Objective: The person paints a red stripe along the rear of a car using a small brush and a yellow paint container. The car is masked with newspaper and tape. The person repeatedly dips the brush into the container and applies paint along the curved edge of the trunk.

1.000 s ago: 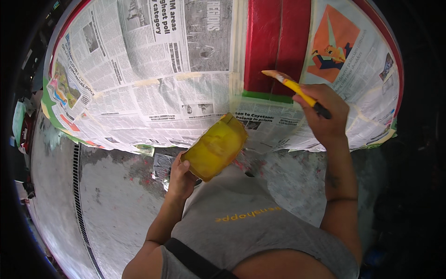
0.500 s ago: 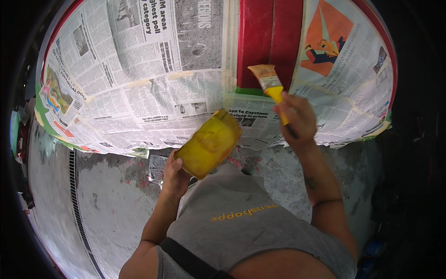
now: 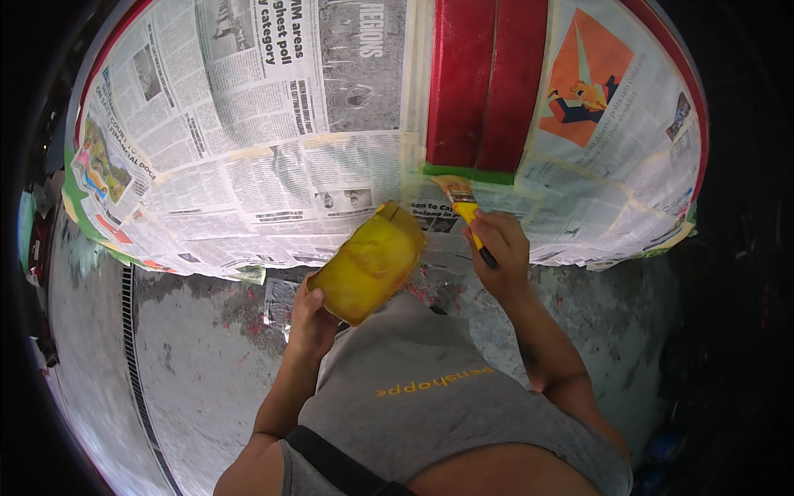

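Note:
My right hand (image 3: pixel 500 248) is closed round the handle of a yellow paintbrush (image 3: pixel 465 212) with a black end. Its bristles point away from me, at the green tape (image 3: pixel 468 174) along the near end of a glossy red strip (image 3: pixel 486 91); whether they touch it I cannot tell. With my left hand (image 3: pixel 313 318) I grip the near left edge of a shallow yellow container (image 3: pixel 368 264), thumb over its rim. It is held tilted, and its inside is smeared with yellow. Newspaper sheets (image 3: pixel 347 157), taped down, cover the curved surface on both sides of the strip.
Under the covered surface lies a stained grey concrete floor (image 3: pixel 207 355) with red specks. A slotted drain (image 3: pixel 136 355) runs along it at the left. Clear plastic (image 3: pixel 279 302) lies near my left hand. Dark clutter stands at both sides.
My right hand has drawn the brush toward me and a little left, from over the red strip to its taped near end. The container has shifted slightly toward me.

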Available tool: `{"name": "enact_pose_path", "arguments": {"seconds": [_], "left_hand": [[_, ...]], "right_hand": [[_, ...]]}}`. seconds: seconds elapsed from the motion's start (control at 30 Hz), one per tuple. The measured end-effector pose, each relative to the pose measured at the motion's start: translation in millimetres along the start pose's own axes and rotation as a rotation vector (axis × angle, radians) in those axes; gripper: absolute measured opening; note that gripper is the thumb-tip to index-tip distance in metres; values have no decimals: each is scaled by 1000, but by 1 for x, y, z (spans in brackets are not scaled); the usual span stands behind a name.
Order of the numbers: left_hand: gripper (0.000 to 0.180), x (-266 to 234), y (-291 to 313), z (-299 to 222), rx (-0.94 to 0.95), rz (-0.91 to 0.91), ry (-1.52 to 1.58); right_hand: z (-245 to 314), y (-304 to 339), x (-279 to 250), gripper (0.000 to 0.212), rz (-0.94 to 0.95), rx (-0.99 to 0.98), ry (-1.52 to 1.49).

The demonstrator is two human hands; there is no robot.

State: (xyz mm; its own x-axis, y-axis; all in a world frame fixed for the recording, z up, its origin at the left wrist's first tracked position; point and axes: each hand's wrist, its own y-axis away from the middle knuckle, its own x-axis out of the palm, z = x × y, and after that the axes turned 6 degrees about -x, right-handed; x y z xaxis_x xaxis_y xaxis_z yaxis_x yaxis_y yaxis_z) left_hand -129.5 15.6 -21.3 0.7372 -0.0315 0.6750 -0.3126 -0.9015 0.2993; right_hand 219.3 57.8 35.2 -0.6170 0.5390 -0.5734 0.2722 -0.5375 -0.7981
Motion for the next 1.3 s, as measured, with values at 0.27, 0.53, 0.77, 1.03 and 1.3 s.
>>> {"name": "enact_pose_path", "arguments": {"seconds": [0.27, 0.53, 0.77, 1.03, 1.3], "left_hand": [[77, -1, -4, -1, 8, 12, -7], [78, 1, -1, -4, -20, 2, -20], [81, 11, -4, -2, -2, 5, 0], [83, 20, -7, -3, -22, 37, -32], [84, 26, -5, -3, -58, 37, -63]], "right_hand": [[-2, -33, -31, 28, -90, 98, -3], [-26, -33, -60, 26, -22, 199, 132], [-35, -17, -57, 27, 33, 202, 46], [-43, 7, -77, 28, -111, 318, 21], [-40, -5, -78, 24, -197, 237, 16]]}}
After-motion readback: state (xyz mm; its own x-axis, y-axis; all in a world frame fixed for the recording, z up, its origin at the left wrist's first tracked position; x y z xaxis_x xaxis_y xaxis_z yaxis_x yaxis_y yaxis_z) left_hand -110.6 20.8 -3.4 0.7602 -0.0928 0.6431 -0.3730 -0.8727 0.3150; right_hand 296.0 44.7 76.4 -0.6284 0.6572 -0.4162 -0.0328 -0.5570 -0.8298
